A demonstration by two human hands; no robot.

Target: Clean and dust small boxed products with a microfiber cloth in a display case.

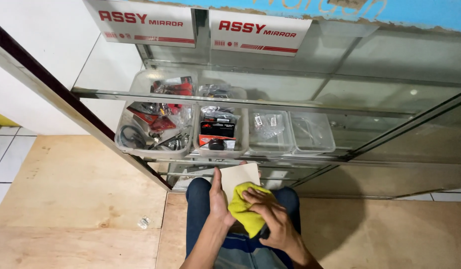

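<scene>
Low in the middle of the frame, over your knees, your left hand (219, 201) pinches the flat, pale beige square panel (240, 177) by its left edge, while your right hand (271, 219) presses the soft yellow cloth (244, 206) against it. The panel looks thin, stiff and light; grip its edges.
</scene>
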